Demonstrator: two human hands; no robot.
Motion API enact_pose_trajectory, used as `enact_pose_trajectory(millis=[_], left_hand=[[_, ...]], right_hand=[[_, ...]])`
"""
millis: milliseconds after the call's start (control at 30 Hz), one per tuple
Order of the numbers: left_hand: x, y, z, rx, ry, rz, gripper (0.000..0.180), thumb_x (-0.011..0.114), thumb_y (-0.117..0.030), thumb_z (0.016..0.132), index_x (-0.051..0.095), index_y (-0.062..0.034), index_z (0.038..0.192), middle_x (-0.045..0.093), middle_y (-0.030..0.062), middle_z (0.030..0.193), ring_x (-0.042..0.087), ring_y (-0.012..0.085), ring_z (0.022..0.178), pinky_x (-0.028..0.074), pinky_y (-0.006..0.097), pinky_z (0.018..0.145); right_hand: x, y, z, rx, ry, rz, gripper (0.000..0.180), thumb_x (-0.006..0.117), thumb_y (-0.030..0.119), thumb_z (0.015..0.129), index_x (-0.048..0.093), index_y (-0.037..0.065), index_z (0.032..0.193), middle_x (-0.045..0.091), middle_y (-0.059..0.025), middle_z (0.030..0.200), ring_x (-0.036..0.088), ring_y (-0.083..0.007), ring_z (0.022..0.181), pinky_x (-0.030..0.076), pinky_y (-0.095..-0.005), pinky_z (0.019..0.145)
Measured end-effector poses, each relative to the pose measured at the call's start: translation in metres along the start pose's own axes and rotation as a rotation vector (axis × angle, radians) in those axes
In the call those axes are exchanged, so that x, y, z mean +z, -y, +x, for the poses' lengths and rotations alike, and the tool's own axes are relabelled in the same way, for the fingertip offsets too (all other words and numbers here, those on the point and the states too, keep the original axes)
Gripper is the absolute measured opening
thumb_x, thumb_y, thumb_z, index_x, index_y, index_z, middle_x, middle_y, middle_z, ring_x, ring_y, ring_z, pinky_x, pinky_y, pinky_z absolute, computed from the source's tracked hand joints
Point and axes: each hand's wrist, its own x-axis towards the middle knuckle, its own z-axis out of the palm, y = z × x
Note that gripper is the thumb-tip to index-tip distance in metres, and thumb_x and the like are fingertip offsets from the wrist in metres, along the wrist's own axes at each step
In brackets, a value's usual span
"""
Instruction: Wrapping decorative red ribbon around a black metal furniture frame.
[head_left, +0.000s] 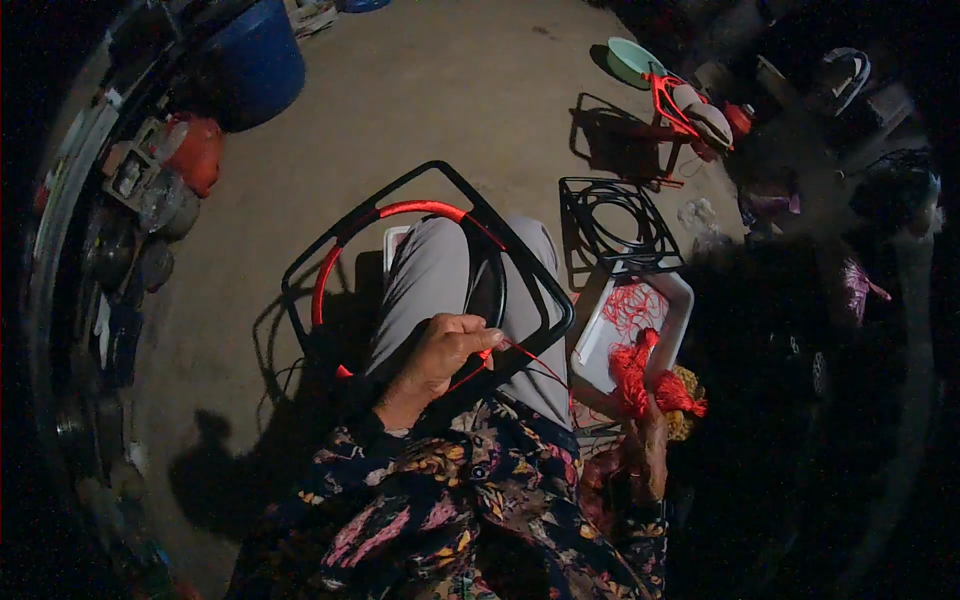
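Across my lap lies a black frame [362, 204], a rounded square with a ring inside it. Stretches of the ring are wrapped in red cord [423, 207]. My left hand [447, 352] is closed in a pinch at the ring's near side, thumb and fingertips on the red cord. From that pinch, a thin red strand [535, 360] runs right. Off to the right, my right hand [648, 440] is closed on a skein of red cord [632, 372]; its fingertips are partly hidden.
A white tray [683, 318] with loose red cord stands right of my knees. Several black frames [620, 225] are stacked beyond it. Farther off are a red-framed seat [672, 105] and a pale green basin [632, 60]. A blue barrel [255, 65] and a red bag [196, 152] stand left.
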Motion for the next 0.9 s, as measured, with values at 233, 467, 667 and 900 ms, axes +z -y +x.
enact_pose_trajectory(millis=[233, 467, 667, 900], left_hand=[[0.002, -0.005, 0.003, -0.058, 0.059, -0.055, 0.022, 0.065, -0.016, 0.079, 0.064, 0.0051, 0.075, 0.064, 0.008, 0.072, 0.059, 0.0131, 0.063, 0.045, 0.025, 0.061], [0.016, -0.008, -0.005, 0.103, -0.116, 0.322, 0.025, 0.065, -0.021, 0.079, 0.057, -0.0001, 0.066, 0.055, 0.0036, 0.058, 0.051, 0.0094, 0.055, 0.039, 0.027, 0.05], [0.018, 0.012, -0.002, 0.516, -0.327, 0.693, 0.029, 0.061, -0.016, 0.078, 0.043, -0.0008, 0.06, 0.04, 0.0086, 0.049, 0.045, 0.0159, 0.046, 0.033, 0.037, 0.044], [0.026, 0.012, -0.013, 0.627, -0.482, 0.949, 0.013, 0.052, -0.002, 0.068, 0.041, 0.0008, 0.062, 0.041, 0.0189, 0.057, 0.046, 0.0361, 0.053, 0.034, 0.045, 0.05]], right_hand=[[0.043, 0.156, -0.003, 0.106, 0.107, -0.043, 0.043, 0.065, 0.013, 0.083, 0.046, 0.002, 0.12, 0.058, -0.0129, 0.11, 0.057, -0.022, 0.1, 0.046, -0.0327, 0.083], [0.066, 0.257, -0.021, -0.136, 0.425, -0.158, 0.026, 0.061, 0.013, 0.083, 0.049, 0.002, 0.103, 0.053, -0.0062, 0.087, 0.05, -0.0126, 0.074, 0.042, -0.028, 0.062], [0.118, 0.235, 0.013, -0.329, 0.342, -0.382, 0.017, 0.061, 0.008, 0.08, 0.055, 0.003, 0.095, 0.057, -0.0114, 0.081, 0.059, -0.0253, 0.074, 0.047, -0.036, 0.061], [0.181, 0.2, 0.064, -0.764, 0.235, -0.937, 0.025, 0.059, 0.009, 0.075, 0.052, -0.001, 0.097, 0.056, -0.0204, 0.086, 0.058, -0.0407, 0.081, 0.047, -0.0442, 0.064]])
